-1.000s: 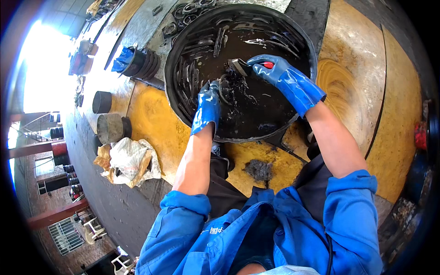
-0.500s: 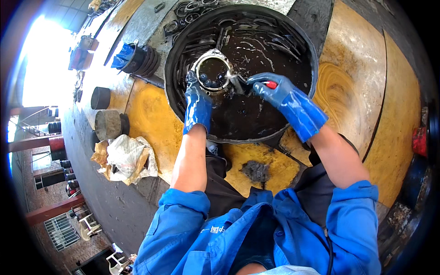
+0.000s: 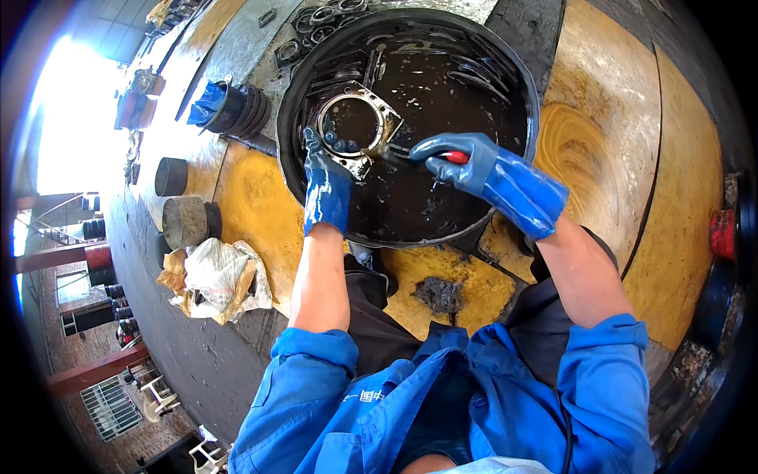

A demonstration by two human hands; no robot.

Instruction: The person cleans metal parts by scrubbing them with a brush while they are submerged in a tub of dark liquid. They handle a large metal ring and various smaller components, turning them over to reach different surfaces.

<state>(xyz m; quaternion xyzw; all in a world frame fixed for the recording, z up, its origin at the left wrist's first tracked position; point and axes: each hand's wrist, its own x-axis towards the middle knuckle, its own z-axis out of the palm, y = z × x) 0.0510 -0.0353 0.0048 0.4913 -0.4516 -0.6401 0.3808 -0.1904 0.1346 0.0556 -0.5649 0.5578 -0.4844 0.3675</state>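
Over a wide round tub point(image 3: 536, 118) of dark liquid, my gloved left hand point(image 3: 328, 186) grips a shiny ring-shaped metal flange point(image 3: 385, 120) with angular corners. Its fingers pass behind the ring and show through the opening. My right hand point(image 3: 478, 167), also in a blue glove, is closed round a red-handled brush point(image 3: 455, 157). The brush's dark head reaches toward the flange's lower right side; whether it touches cannot be made out. More dark metal parts point(image 3: 482, 77) lie along the tub's inner wall.
Greasy rings and brackets point(image 3: 322, 33) lie beyond the tub. To the left stand a dark container with blue plastic point(image 3: 229, 107), cylindrical sleeves point(image 3: 185, 221) and a crumpled plastic bag point(image 3: 221, 272). A dark clump point(image 3: 439, 295) lies on the yellow board between my legs.
The flange has turned and shifted slightly left with my left hand, so its corners now show. The brush and my right hand have moved slightly left and down.
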